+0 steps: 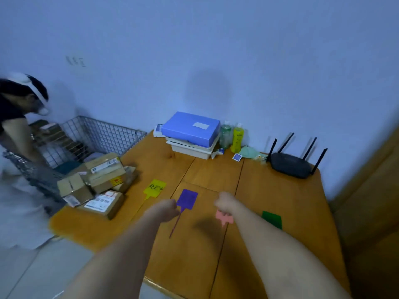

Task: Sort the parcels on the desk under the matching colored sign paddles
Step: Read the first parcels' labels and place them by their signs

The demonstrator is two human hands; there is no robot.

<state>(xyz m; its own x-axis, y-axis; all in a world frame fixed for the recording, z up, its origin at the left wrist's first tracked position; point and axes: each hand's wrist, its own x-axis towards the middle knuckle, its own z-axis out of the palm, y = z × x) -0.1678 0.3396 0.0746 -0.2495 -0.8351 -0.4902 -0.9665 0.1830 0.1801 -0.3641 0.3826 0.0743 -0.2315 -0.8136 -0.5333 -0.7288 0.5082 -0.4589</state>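
— Item one, hands?
— I'm seeing my left hand (167, 209) curling into a fist beside the purple paddle (187, 198); whether it's gripping the stem, I cannot tell. My right hand (225, 202) is fisting over the pink paddle (224, 219), grip unclear.
— Parcels?
— Parcels (97, 182) are piling at the desk's (280, 190) far left, beside the yellow paddle (154, 187); green paddle (272, 219) is lying right.

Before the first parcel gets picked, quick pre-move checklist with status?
1. Four paddles on desk: yellow, purple, pink, green: ok.
2. Parcels piled at desk's left edge, unsorted: ok.
3. Hands free: left and right fisted, contents hidden: cannot tell.
4. Parcel colour marks legible: cannot tell.
5. Second person beside the pile: not ok.
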